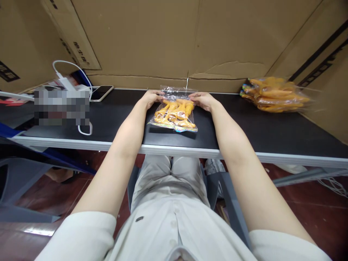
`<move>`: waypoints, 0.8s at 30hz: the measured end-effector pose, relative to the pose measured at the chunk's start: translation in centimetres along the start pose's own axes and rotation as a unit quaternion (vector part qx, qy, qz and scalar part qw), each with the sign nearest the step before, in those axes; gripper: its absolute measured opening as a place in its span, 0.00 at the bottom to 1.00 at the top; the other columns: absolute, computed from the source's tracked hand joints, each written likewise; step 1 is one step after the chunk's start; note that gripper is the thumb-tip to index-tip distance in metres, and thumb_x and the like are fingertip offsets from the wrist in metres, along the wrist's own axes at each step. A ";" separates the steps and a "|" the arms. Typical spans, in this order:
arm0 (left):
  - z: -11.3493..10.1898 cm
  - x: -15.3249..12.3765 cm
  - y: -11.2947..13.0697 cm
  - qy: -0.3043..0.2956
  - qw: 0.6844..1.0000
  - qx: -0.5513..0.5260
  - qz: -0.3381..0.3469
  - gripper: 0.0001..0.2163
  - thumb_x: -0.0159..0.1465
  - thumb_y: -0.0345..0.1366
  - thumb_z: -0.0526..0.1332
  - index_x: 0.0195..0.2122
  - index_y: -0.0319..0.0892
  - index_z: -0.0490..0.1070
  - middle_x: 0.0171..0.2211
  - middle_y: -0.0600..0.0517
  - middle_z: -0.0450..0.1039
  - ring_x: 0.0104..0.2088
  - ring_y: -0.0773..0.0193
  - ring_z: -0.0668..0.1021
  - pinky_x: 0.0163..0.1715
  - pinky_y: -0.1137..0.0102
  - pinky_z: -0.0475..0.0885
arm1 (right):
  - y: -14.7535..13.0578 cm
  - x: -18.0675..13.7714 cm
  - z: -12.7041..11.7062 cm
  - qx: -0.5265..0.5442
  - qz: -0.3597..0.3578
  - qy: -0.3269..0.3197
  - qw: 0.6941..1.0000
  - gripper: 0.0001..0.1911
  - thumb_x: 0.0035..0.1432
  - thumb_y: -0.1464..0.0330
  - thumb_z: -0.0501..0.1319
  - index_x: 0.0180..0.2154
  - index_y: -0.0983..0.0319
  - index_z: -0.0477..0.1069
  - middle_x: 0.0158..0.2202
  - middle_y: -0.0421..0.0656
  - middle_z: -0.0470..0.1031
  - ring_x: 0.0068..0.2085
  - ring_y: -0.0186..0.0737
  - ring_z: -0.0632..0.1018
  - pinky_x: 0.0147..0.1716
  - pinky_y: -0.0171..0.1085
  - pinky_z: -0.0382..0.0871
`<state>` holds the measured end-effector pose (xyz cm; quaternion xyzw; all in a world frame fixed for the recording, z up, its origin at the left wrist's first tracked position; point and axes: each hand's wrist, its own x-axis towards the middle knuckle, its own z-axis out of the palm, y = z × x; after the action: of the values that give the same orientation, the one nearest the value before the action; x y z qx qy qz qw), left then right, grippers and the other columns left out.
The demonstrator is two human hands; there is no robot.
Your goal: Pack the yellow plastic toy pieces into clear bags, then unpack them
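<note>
A clear plastic bag [175,113] of several orange, bone-shaped or drumstick-like pieces is in front of me over the black table, its coloured edge towards me. My left hand [151,98] pinches the bag's far left corner. On the other side, my right hand [203,100] has its fingers closed on the far right corner. The transparent, unfilled end of the bag stretches between the two hands. What the orange pieces are exactly, I cannot make out.
More bags of orange pieces [274,95] are stacked at the right. A phone [102,93] lies at the back left, beside a white charger with its cable [67,83] and a blurred-out patch. Cardboard panels [152,40] wall in the black table [231,119].
</note>
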<state>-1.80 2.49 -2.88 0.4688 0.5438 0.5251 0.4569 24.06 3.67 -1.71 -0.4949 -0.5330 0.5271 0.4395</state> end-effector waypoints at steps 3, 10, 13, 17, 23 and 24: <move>-0.1 0.1 0.0 0.006 1.000 -0.004 0.003 0.12 0.56 0.13 0.66 0.31 0.37 0.79 0.27 0.48 0.81 0.43 0.54 0.89 0.57 0.63 0.83 | 0.3 0.3 -0.5 0.007 -0.002 -0.008 1.000 0.17 0.63 0.90 0.64 0.31 0.66 0.79 0.26 0.40 0.79 0.26 0.28 0.77 0.33 0.26 0.76; -0.4 0.5 -0.3 0.003 1.000 -0.020 0.005 0.12 0.59 0.13 0.62 0.28 0.36 0.77 0.25 0.49 0.79 0.34 0.61 0.87 0.56 0.65 0.83 | 0.7 0.8 -0.9 0.019 -0.003 -0.011 1.000 0.17 0.64 0.91 0.62 0.32 0.66 0.80 0.26 0.42 0.80 0.26 0.29 0.79 0.36 0.28 0.78; -0.3 0.6 -0.3 0.007 1.000 -0.019 0.006 0.13 0.58 0.12 0.62 0.25 0.37 0.75 0.24 0.50 0.77 0.29 0.65 0.84 0.53 0.66 0.83 | 0.7 0.9 -0.9 0.021 -0.005 -0.010 1.000 0.18 0.64 0.90 0.62 0.31 0.67 0.80 0.26 0.42 0.81 0.26 0.29 0.79 0.35 0.28 0.78; -0.1 0.6 -0.3 0.018 1.000 0.002 0.014 0.14 0.53 0.12 0.63 0.21 0.38 0.72 0.21 0.54 0.74 0.26 0.67 0.81 0.51 0.66 0.83 | 0.7 0.9 -1.0 0.007 -0.019 0.001 1.000 0.19 0.61 0.91 0.63 0.25 0.66 0.78 0.23 0.42 0.78 0.25 0.30 0.78 0.34 0.28 0.77; 0.4 -0.1 0.2 0.021 0.999 0.035 0.031 0.17 0.52 0.11 0.57 0.17 0.40 0.69 0.17 0.56 0.70 0.21 0.69 0.76 0.46 0.67 0.82 | 1.1 1.3 -0.8 -0.057 -0.067 0.036 0.996 0.22 0.53 0.93 0.61 0.20 0.64 0.72 0.22 0.40 0.76 0.26 0.31 0.77 0.39 0.32 0.79; 0.6 -0.2 0.2 0.025 0.998 0.043 0.033 0.17 0.52 0.11 0.56 0.16 0.40 0.68 0.17 0.56 0.69 0.21 0.69 0.75 0.46 0.68 0.82 | 1.2 1.6 -0.8 -0.079 -0.078 0.043 0.993 0.22 0.52 0.93 0.60 0.19 0.63 0.71 0.22 0.40 0.75 0.27 0.31 0.77 0.41 0.33 0.80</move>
<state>-1.19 2.36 -2.70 0.4928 0.5615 0.5271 0.4051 24.71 5.25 -2.96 -0.5071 -0.5907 0.4257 0.4612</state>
